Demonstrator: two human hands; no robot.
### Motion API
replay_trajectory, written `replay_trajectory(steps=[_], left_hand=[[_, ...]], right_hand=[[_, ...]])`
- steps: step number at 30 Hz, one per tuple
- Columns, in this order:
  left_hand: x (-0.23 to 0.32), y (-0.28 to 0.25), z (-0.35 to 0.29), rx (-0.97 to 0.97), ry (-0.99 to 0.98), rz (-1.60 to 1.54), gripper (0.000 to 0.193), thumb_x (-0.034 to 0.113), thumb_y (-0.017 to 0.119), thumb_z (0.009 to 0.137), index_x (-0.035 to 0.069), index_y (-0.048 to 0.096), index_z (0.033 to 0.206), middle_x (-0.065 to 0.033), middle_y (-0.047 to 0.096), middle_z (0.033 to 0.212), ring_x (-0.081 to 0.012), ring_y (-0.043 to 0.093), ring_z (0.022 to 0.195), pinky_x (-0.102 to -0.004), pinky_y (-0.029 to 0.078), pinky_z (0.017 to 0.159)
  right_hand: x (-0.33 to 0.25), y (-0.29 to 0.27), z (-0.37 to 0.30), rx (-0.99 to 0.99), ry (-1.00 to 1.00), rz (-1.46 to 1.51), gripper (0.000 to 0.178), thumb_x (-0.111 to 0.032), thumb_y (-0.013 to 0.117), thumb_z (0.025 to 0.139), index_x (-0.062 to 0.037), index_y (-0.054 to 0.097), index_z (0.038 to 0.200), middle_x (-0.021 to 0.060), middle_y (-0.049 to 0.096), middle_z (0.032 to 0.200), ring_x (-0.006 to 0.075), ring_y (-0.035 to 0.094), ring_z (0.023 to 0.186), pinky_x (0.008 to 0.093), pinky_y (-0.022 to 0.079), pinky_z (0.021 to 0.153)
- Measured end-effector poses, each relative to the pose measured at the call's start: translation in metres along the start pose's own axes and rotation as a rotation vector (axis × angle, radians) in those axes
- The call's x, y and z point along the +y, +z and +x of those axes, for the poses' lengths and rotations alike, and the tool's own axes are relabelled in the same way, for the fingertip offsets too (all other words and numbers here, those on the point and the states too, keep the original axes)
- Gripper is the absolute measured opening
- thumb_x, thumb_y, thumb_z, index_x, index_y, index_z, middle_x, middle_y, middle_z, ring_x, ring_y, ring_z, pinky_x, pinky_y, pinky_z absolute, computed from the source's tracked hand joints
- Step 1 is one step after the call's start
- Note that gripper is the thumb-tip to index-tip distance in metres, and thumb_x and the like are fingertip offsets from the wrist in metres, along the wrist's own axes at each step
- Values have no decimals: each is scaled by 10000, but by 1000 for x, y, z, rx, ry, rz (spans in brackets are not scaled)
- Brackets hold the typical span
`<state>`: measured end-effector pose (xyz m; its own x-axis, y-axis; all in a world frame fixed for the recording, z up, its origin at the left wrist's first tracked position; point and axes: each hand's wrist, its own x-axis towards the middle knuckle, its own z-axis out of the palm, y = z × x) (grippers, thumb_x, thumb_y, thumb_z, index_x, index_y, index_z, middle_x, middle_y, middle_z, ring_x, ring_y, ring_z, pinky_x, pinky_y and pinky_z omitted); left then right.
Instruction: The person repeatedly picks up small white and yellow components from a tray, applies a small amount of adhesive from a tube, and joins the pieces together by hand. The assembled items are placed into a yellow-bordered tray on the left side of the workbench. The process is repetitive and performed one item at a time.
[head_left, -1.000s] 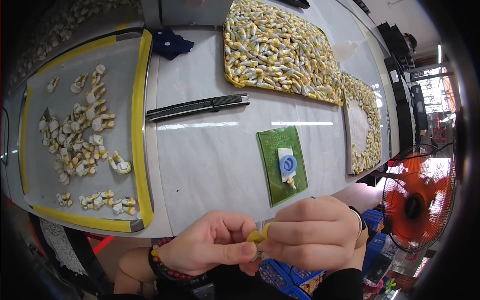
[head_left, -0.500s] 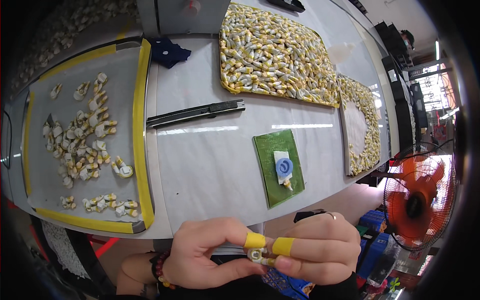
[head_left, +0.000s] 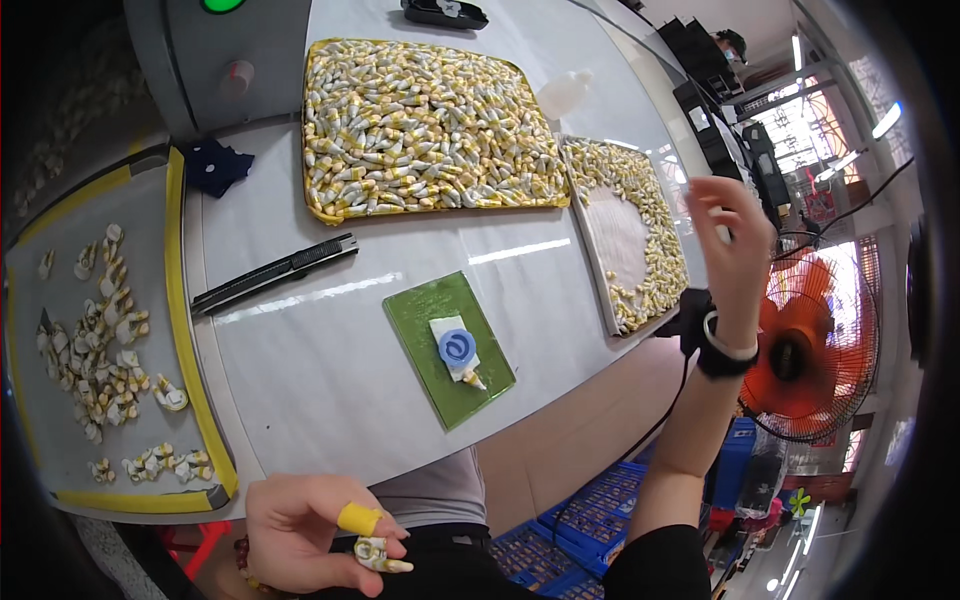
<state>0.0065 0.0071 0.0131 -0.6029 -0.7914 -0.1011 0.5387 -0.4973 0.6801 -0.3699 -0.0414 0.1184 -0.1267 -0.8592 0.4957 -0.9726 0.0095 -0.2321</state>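
Right hand (head_left: pixel 738 240) swung away; white piece (head_left: pixel 371 554) between left hand's (head_left: pixel 305 532) fingertips.

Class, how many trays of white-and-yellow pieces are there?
3: yellow-taped tray, left; crowded tray, upper centre; partly bare tray, right of that. The dim upper left may hide more.

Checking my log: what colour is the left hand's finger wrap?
The finger wrap on the left hand is yellow, showing best in the head view.

a small white, yellow-tinged piece (head_left: pixel 370 553) is pinched between the left fingertips (head_left: pixel 393 531), its rounded hollow exposed, its pale tip pointed rightward beyond them.
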Motion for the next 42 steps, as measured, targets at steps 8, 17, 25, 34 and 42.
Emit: replay_trajectory(steps=[8, 17, 25, 34, 42], left_hand=[[-4, -2, 4, -124, -69, -83, 305, 36, 799, 675, -66, 610, 892, -185, 653, 766, -249, 652, 741, -413, 570, 702], [-6, -12, 2, -174, -74, -180, 356, -95, 758, 661, -64, 611, 984, -191, 653, 900, -245, 653, 855, -352, 532, 770], [0, -5, 2, -147, -104, -190, 316, 4, 787, 674, -84, 610, 920, -200, 652, 816, -256, 646, 778, -390, 550, 722], [-1, -10, 6, -263, -128, -234, 356, -92, 732, 703, -79, 602, 1035, -170, 652, 938, -211, 642, 895, -319, 503, 815], [2, -14, 1, -251, -114, -253, 352, -88, 737, 701, -74, 604, 1026, -168, 655, 937, -209, 645, 894, -311, 506, 818]], right_hand=[[114, 50, 9, -415, 88, -104, 240, -68, 681, 721, -33, 633, 953, 143, 637, 832, 262, 605, 775, 352, 478, 712], [118, 60, 19, -498, 17, -56, 119, -28, 650, 740, 2, 589, 837, 134, 593, 762, 244, 554, 660, 336, 449, 616], [123, 50, 6, -373, -118, -73, 151, -49, 614, 802, 11, 527, 909, 128, 589, 760, 229, 566, 674, 324, 459, 628], [-72, 42, -37, -443, -212, 480, 151, 76, 561, 758, -8, 628, 864, 50, 617, 738, 107, 570, 585, 217, 446, 501], [-90, 50, -54, -652, -146, 598, 174, 57, 650, 699, -20, 651, 856, 59, 611, 689, 132, 576, 558, 230, 451, 491]])
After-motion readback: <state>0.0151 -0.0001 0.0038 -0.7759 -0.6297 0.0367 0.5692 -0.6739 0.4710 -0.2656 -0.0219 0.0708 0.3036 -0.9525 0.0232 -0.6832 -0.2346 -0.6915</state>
